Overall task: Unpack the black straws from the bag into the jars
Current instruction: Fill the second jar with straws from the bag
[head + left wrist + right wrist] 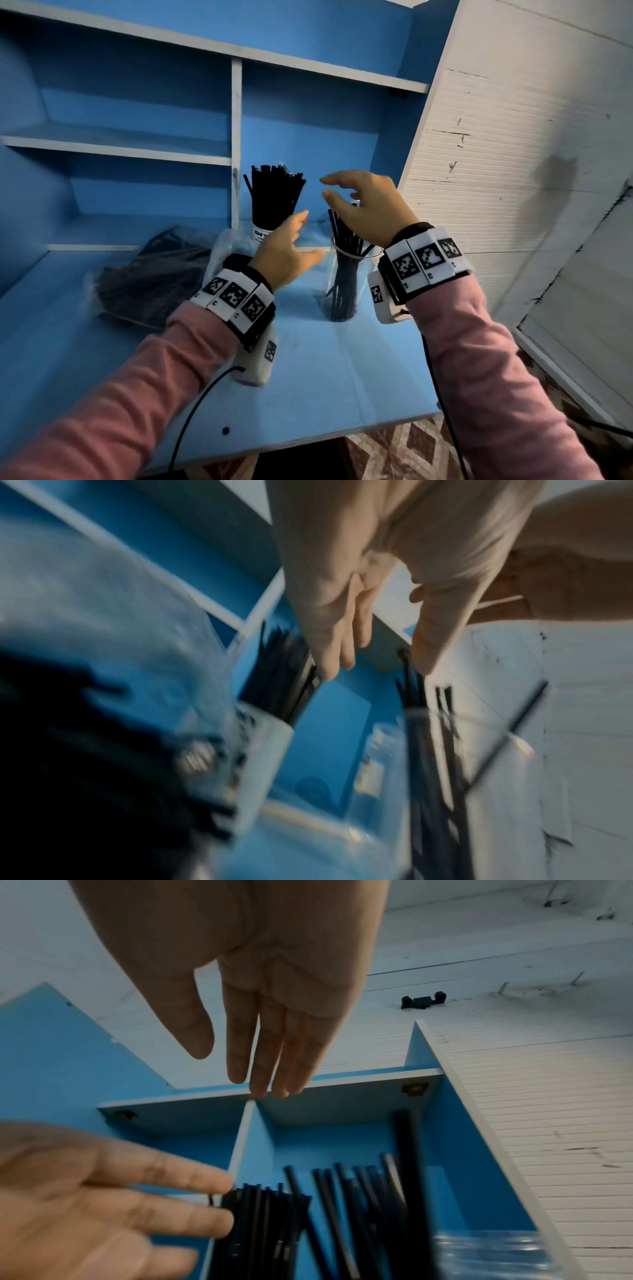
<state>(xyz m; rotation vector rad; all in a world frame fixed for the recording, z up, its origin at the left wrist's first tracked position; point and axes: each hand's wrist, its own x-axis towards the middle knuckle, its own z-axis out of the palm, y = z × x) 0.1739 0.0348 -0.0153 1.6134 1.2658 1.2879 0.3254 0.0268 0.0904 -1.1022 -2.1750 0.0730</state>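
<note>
A clear glass jar (346, 281) stands on the blue desk with a loose handful of black straws (344, 236) in it. Behind it a second jar (263, 233) with a white label is packed with straws (274, 195). A clear plastic bag (154, 274) of straws lies to the left. My left hand (301, 240) hovers open between the two jars and holds nothing. My right hand (342, 192) hangs open just above the near jar's straws. In the right wrist view the right hand (232, 1069) is empty, fingers straight, and the left hand (120, 1204) reaches towards the packed straws (267, 1218).
Blue shelves with white edges (236, 137) rise behind the jars. A white panelled wall (513, 171) stands close on the right. The desk's front edge (308, 442) is near me, and cables run from both wrists. The left wrist view is blurred.
</note>
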